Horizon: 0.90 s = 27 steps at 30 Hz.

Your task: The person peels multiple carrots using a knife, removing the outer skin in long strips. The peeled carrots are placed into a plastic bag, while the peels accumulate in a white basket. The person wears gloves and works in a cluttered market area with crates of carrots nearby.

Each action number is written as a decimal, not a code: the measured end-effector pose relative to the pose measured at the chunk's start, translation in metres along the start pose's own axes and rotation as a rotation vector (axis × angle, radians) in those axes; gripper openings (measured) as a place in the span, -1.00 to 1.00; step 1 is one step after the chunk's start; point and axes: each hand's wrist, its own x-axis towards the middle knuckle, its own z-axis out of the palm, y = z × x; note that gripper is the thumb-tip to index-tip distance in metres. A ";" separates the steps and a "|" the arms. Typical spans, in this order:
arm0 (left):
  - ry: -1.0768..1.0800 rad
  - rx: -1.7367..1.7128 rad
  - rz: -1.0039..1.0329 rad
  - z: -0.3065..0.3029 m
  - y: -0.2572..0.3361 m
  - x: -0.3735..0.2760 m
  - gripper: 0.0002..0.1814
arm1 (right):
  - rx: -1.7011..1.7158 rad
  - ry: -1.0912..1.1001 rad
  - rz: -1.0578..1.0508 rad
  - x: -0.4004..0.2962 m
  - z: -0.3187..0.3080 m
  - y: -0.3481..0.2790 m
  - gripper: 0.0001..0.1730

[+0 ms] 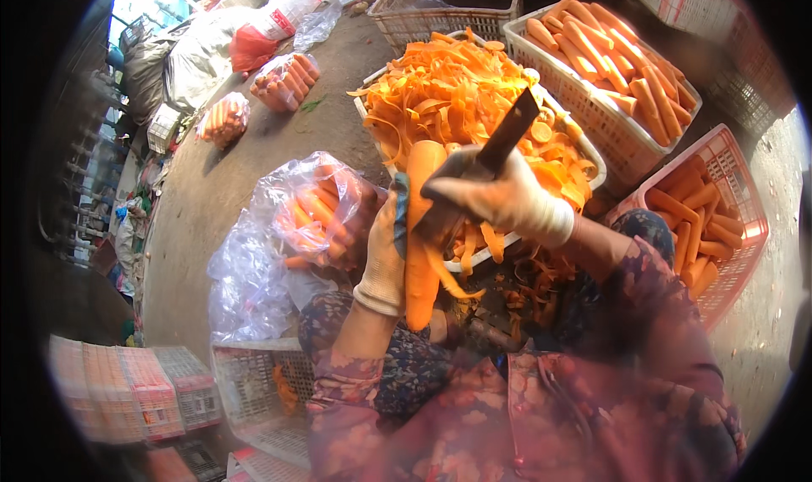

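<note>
My left hand point(384, 260), in a knitted glove with dark patches, holds a large carrot point(422, 285) upright in front of me. A strip of peel point(451, 278) hangs from the carrot's right side. My gloved right hand point(501, 196) is closed around a dark, flat-bladed tool point(510, 130), whose lower part lies against the carrot; its exact kind cannot be told. Just beyond both hands, a white plastic crate point(593, 158) is heaped with carrot peelings point(444, 89) and some cut carrot ends.
Peeled carrots fill a white crate point(571, 92) at the back right; a pink crate point(748, 254) at right holds more carrots. Left of my hands stands a clear plastic bag of carrots point(317, 209). Bagged carrots point(285, 82) lie farther off. A white crate point(235, 387) is at lower left.
</note>
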 end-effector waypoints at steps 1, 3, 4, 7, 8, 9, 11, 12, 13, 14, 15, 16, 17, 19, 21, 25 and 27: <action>-0.020 0.261 0.074 -0.005 0.001 -0.004 -0.52 | 0.065 0.121 0.103 0.017 -0.014 -0.005 -0.83; -0.143 0.072 -0.039 0.006 0.011 -0.001 -0.51 | 0.111 0.434 -0.040 0.045 -0.078 0.028 -0.85; -0.147 -0.328 -0.272 0.012 0.025 -0.001 -0.47 | 0.148 0.655 -0.158 0.058 -0.112 0.039 -0.86; 0.048 -0.711 -0.397 0.003 0.010 0.002 -0.35 | 0.057 0.539 -0.056 0.041 -0.100 -0.002 -0.85; 0.086 -0.704 -0.434 -0.005 0.004 0.003 -0.33 | 0.104 0.444 0.004 0.034 -0.083 -0.009 -0.82; 0.108 -0.641 -0.418 -0.009 -0.001 0.005 -0.35 | 0.152 0.358 0.060 0.025 -0.056 -0.021 -0.80; 0.114 -0.199 -0.218 -0.023 -0.015 -0.001 -0.39 | 0.136 0.171 0.164 0.004 -0.012 -0.032 -0.77; 0.114 -0.011 -0.102 -0.013 -0.018 0.003 -0.41 | 0.095 0.057 0.176 -0.007 0.002 -0.033 -0.76; 0.138 -0.276 -0.236 -0.004 -0.009 0.007 -0.42 | 0.069 -0.046 0.074 -0.018 0.011 -0.033 -0.79; 0.199 -0.542 -0.367 0.004 0.001 0.011 -0.44 | -0.053 -0.111 -0.042 -0.026 0.015 -0.027 -0.80; 0.095 -0.160 -0.178 0.005 -0.004 0.010 -0.44 | -0.053 -0.199 0.076 -0.030 0.016 -0.035 -0.79; 0.080 0.224 0.022 0.002 -0.008 0.006 -0.45 | -0.110 -0.249 0.029 -0.030 0.018 -0.033 -0.78; 0.106 0.190 -0.031 -0.002 -0.025 0.004 -0.47 | -0.169 -0.296 -0.019 -0.029 0.019 -0.030 -0.78; 0.108 -0.116 -0.194 -0.003 -0.035 0.006 -0.51 | -0.195 -0.255 -0.116 -0.017 0.015 -0.023 -0.81; 0.189 -0.664 -0.439 -0.008 -0.038 0.004 -0.53 | -0.073 -0.062 0.053 -0.002 0.009 -0.026 -0.85; 0.087 -0.228 -0.319 -0.014 -0.032 -0.002 -0.50 | -0.148 0.200 -0.226 0.012 -0.024 -0.044 -0.86; 0.126 -0.182 -0.273 0.006 -0.028 0.009 -0.53 | -0.082 0.026 0.001 -0.007 -0.004 -0.039 -0.83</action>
